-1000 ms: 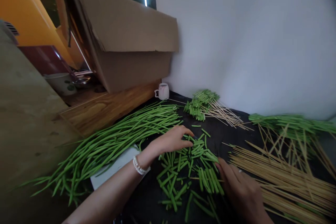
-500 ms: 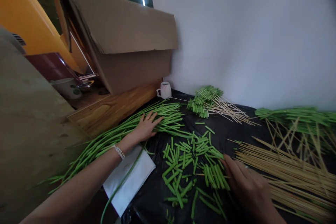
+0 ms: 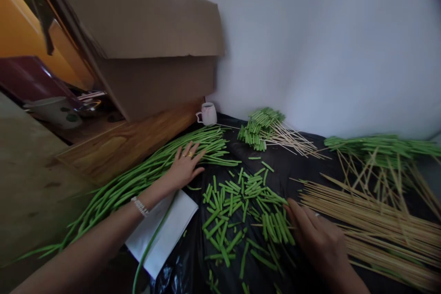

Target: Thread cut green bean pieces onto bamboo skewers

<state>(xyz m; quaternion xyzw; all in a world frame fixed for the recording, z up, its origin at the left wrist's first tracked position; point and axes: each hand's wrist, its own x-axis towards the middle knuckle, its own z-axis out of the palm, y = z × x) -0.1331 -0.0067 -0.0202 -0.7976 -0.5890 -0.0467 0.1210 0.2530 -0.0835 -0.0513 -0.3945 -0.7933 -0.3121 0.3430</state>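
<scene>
My left hand [image 3: 184, 167] lies with spread fingers on a bundle of long green beans [image 3: 148, 165] at the left. The fingers of my right hand [image 3: 319, 234] are curled together beside a heap of cut bean pieces [image 3: 229, 202]; what they hold, if anything, is hidden. Next to its fingertips, several bean pieces sit side by side on a skewer [image 3: 279, 228]. One long bean [image 3: 151, 243] crosses a folded white sheet [image 3: 168, 227] under my left forearm.
Black plastic [image 3: 292, 167] covers the work surface. Behind stand a white mug [image 3: 208, 114], a cardboard box [image 3: 155, 32] and skewered beans [image 3: 260, 126]. At right lie loose bamboo skewers [image 3: 372, 216] and more skewered beans [image 3: 382, 147]. A wooden board [image 3: 138, 140] borders the left side.
The view has shifted, so most things appear further left and slightly higher. My left hand stays spread on the long beans, and my right hand stays curled beside the cut pieces.
</scene>
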